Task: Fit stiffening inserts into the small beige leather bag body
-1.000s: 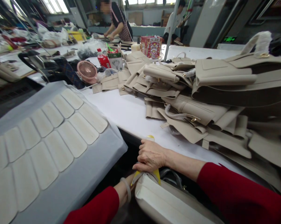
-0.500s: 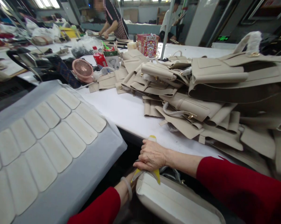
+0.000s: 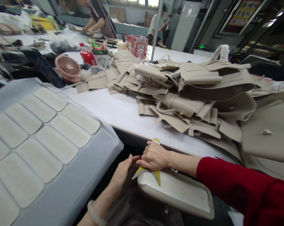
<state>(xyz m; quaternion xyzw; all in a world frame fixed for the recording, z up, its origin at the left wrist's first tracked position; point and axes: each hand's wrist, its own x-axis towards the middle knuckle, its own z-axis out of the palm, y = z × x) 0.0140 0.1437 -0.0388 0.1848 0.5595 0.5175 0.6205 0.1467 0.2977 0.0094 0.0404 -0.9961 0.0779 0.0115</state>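
My right hand [image 3: 155,156] is wrapped round a yellow-edged tool with a crescent-shaped end [image 3: 158,178]. That end lies against the near corner of a beige bag body [image 3: 179,191], whose long white face is turned up. Beside it on the left, my left hand [image 3: 123,168] is open with its fingers stretched toward the right hand, holding nothing I can see. Whether its fingertips touch the right hand is hard to tell. The bag rests low, by the table edge, above dark cloth [image 3: 142,201].
Rows of pale rounded panels [image 3: 59,144] lie on a grey sheet [image 3: 95,153] to the left. Beige bag pieces [image 3: 193,110] are heaped on the white table [image 3: 113,110]. Behind are a pink fan [image 3: 68,67], a red bottle [image 3: 87,56] and a co-worker [image 3: 101,18].
My left hand has come out from beside the bag, its fingers now stretched out. The right hand keeps its grip on the tool. The view has turned somewhat to the right.
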